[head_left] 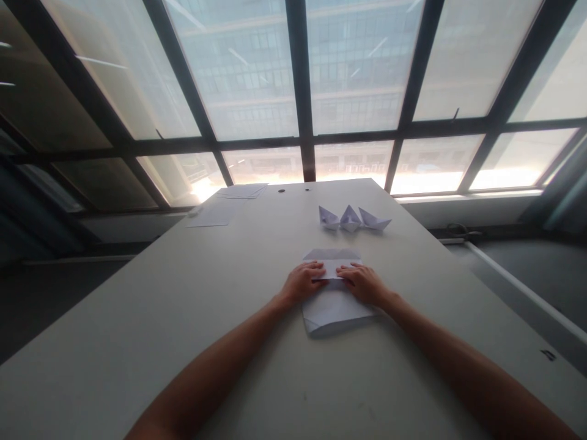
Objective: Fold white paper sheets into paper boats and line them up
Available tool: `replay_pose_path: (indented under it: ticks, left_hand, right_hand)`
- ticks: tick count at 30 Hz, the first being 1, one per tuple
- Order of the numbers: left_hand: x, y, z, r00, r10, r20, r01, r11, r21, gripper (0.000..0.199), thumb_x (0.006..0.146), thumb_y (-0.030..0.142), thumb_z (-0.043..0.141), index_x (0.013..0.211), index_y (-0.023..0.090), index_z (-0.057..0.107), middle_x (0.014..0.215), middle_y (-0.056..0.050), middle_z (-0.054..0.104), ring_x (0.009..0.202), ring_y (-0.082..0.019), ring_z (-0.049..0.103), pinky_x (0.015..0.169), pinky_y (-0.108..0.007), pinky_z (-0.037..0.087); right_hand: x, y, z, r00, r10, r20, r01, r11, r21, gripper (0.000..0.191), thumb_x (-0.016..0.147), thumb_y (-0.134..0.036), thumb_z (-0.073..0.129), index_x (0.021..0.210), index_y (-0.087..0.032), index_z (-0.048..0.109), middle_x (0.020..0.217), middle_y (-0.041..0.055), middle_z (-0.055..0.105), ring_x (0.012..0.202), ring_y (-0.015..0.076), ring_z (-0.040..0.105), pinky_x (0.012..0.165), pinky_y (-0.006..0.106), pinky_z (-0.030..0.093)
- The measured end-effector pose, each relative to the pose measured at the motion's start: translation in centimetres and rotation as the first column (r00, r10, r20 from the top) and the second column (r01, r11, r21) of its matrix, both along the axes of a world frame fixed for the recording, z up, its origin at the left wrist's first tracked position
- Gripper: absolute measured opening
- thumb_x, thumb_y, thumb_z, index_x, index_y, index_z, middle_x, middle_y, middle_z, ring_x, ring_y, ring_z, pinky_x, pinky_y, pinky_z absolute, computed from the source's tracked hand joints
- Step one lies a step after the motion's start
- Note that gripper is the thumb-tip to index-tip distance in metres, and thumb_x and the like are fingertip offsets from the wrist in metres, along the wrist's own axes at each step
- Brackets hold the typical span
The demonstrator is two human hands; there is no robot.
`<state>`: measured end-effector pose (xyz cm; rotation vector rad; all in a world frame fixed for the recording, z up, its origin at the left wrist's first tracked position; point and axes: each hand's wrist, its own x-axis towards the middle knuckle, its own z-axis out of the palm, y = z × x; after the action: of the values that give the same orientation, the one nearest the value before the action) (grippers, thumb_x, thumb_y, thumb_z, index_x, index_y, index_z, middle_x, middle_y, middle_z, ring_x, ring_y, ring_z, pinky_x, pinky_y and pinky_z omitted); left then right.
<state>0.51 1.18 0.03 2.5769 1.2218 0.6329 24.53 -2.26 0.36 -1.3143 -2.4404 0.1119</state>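
Observation:
A white sheet of paper point(338, 305), with creases and a folded-over band across its upper part, lies on the table in front of me. My left hand point(303, 281) grips the left side of this band, fingers on top and thumb at its lower edge. Over on the right side, my right hand point(364, 285) holds the same band in a like way, fingertips pointing inward. A gap of bare paper shows between the two hands. The paper's lower part bulges slightly off the table, and its lower left corner is folded. Both palms hide the sheet's side edges.
Beyond the sheet, three folded paper boats stand in a row: a left one point(328, 219), a middle one point(350, 220) and a right one point(376, 221). Flat paper sheets point(211, 215) lie at the far left of the white table point(183, 342). Large windows rise behind.

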Motion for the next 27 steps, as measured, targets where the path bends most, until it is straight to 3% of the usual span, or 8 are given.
replay_pose_path:
  ticks: [3,7,11,15,20,24,27]
  left_hand:
    - [-0.1,0.2,0.0,0.992,0.105,0.072,-0.104,0.994,-0.017,0.022,0.087,0.031,0.066,0.107,0.031,0.076,0.126,-0.001,0.067,0.117,-0.022,0.062,0.105,-0.034,0.045]
    - [-0.4,0.7,0.1,0.964,0.204,0.169,-0.199,0.979,-0.047,0.018,0.086,0.022,0.064,0.095,0.027,0.078,0.12,-0.001,0.07,0.108,-0.022,0.066,0.098,-0.034,0.049]
    - [-0.5,1.2,0.1,0.917,0.241,0.319,-0.219,0.97,-0.101,0.019,0.087,0.031,0.063,0.096,0.021,0.077,0.104,-0.005,0.075,0.096,-0.022,0.069,0.091,-0.033,0.05]
    - [-0.6,1.3,0.2,0.885,0.246,0.395,-0.227,0.969,-0.096,0.037,0.09,0.048,0.057,0.082,0.016,0.073,0.071,-0.003,0.069,0.066,-0.018,0.061,0.065,-0.027,0.046]
    - [-0.4,0.9,0.6,0.825,0.28,0.491,-0.291,0.955,-0.054,0.04,0.094,0.05,0.05,0.075,0.017,0.061,0.06,0.003,0.053,0.057,-0.012,0.046,0.057,-0.023,0.035]
    - [-0.2,0.6,0.9,0.74,0.308,0.598,-0.33,0.941,-0.076,0.036,0.093,0.049,0.051,0.075,0.018,0.056,0.058,0.005,0.045,0.055,-0.011,0.041,0.053,-0.022,0.033]
    - [0.0,0.6,0.9,0.683,0.3,0.666,-0.334,0.939,-0.081,0.026,0.093,0.044,0.054,0.089,0.019,0.059,0.067,0.003,0.052,0.061,-0.013,0.048,0.057,-0.022,0.039]
  right_hand:
    - [-0.3,0.0,0.0,0.996,-0.09,-0.002,0.09,0.996,-0.013,0.033,0.093,-0.016,0.048,0.117,-0.027,0.069,0.123,0.0034,0.069,0.111,0.0211,0.064,0.097,0.031,0.044]
    - [-0.5,0.3,-0.2,0.973,-0.229,-0.035,0.229,0.973,-0.018,0.029,0.096,-0.024,0.045,0.107,-0.026,0.073,0.106,0.0058,0.075,0.094,0.0222,0.07,0.083,0.03,0.047]
    - [-0.1,1.2,-1.1,0.9,-0.322,-0.293,0.323,0.945,-0.046,0.025,0.092,-0.033,0.052,0.096,-0.024,0.075,0.093,0.0065,0.076,0.085,0.0238,0.07,0.079,0.032,0.048]
    - [0.2,2.0,-1.8,0.679,-0.233,-0.696,0.236,0.967,-0.093,0.023,0.086,-0.038,0.06,0.088,-0.019,0.074,0.086,0.0064,0.075,0.081,0.0225,0.068,0.077,0.032,0.049]
    - [0.4,2.4,-1.8,0.444,-0.235,-0.865,0.168,0.97,-0.177,0.034,0.078,-0.049,0.069,0.077,-0.015,0.068,0.069,0.0026,0.066,0.062,0.0169,0.057,0.058,0.027,0.045]
    - [0.5,2.7,-2.2,0.435,-0.243,-0.867,0.102,0.97,-0.221,0.039,0.078,-0.052,0.067,0.073,-0.014,0.063,0.062,-0.0008,0.057,0.056,0.0132,0.047,0.05,0.024,0.036]
    - [0.4,2.8,-2.5,0.465,-0.249,-0.85,0.139,0.968,-0.208,0.038,0.081,-0.051,0.062,0.074,-0.014,0.061,0.061,-0.0015,0.054,0.056,0.0126,0.044,0.049,0.023,0.033]
